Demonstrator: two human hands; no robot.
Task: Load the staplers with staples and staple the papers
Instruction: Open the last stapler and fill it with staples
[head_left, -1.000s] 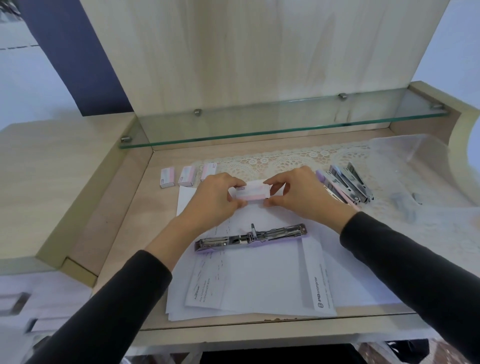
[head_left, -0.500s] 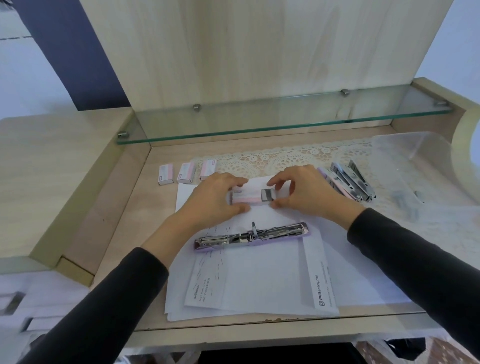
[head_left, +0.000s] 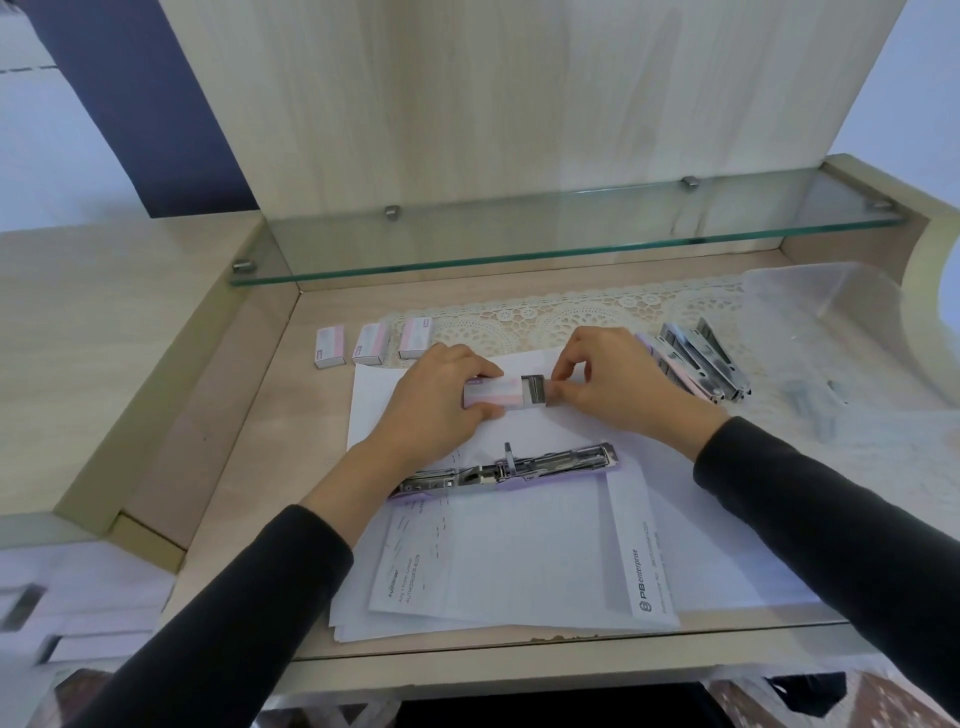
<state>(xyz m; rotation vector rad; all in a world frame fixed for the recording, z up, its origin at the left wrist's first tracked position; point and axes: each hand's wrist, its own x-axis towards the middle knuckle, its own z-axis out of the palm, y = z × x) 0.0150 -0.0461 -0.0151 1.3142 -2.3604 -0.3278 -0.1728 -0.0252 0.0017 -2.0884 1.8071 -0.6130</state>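
my left hand (head_left: 441, 400) grips the staple box (head_left: 493, 399) over the papers (head_left: 519, 561); right hand (head_left: 618, 384) pinches its drawer (head_left: 535, 397). open stapler (head_left: 506, 467) lies on the papers, wooden desk (head_left: 249, 415), glass shelf (head_left: 571, 234) behind.

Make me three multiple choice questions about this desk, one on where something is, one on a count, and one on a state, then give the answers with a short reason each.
1. Where does the opened stapler lie?
A. On the papers, nearer the person than the hands
B. On the glass shelf
C. Inside the clear plastic tub

2. How many closed staple boxes sit in the row at the back left of the desk?
A. One
B. Three
C. Five

3. What state is the staple box between the hands in?
A. Sealed shut
C. Crushed flat
B. Partly slid open, with grey staples showing at its right end

Answers: 1 A, it rests across the sheets below both hands. 2 B, three small pink and white boxes stand side by side. 3 B, the left hand holds the sleeve while the right hand pinches the end where the inner part sticks out.
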